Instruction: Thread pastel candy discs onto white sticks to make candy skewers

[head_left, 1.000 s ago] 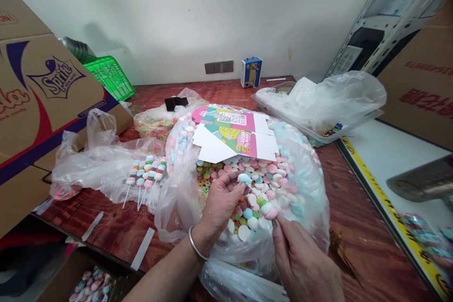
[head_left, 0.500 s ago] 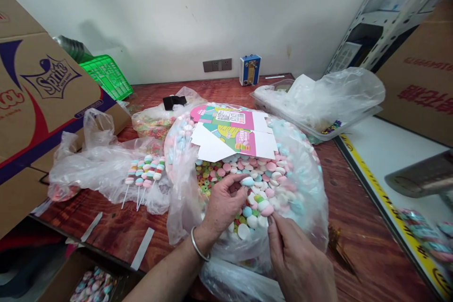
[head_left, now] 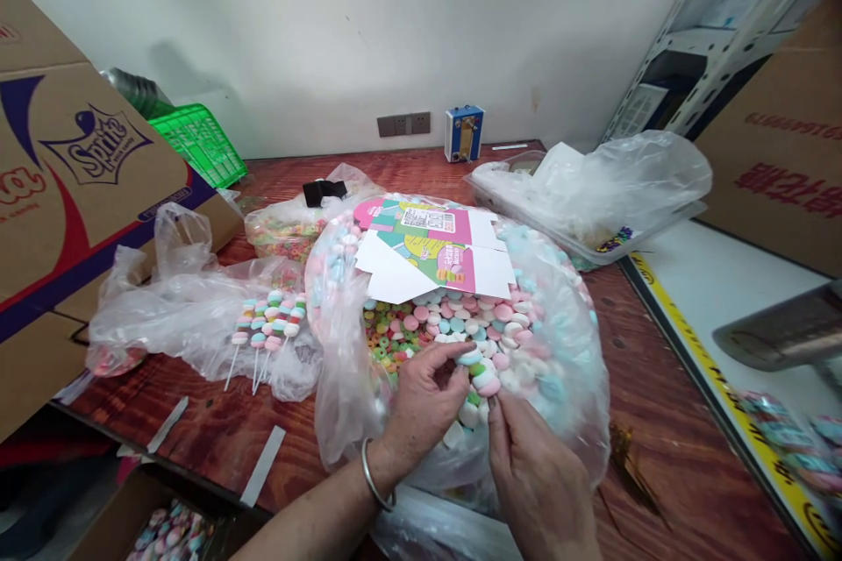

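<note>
A large clear plastic bag [head_left: 339, 386] lies open in front of me, full of round pastel sweets [head_left: 490, 316] and small coloured rings [head_left: 388, 342]. My left hand [head_left: 421, 399], with a metal bangle on the wrist, pinches a pale blue and white sweet [head_left: 469, 357] over the pile. My right hand [head_left: 536, 478] is closed just below it, fingertips pinched on a short stack of sweets [head_left: 485, 380] in green, white and pink. Whether a stick runs through them is hidden. The two hands nearly touch. A flattened pink and green carton [head_left: 427, 250] rests on the far side of the sweets.
Several finished sweet skewers [head_left: 267, 324] lie on crumpled plastic at the left. A Sprite cardboard box [head_left: 85, 166] and green basket [head_left: 197, 140] stand far left. A plastic-covered tray [head_left: 592, 193] sits at the back right, a metal part [head_left: 782, 329] at the right, a box of sweets [head_left: 167, 530] below.
My left hand has carried the pale blue sweet down and right onto the stack in my right hand. My right hand has edged left and up towards it.
</note>
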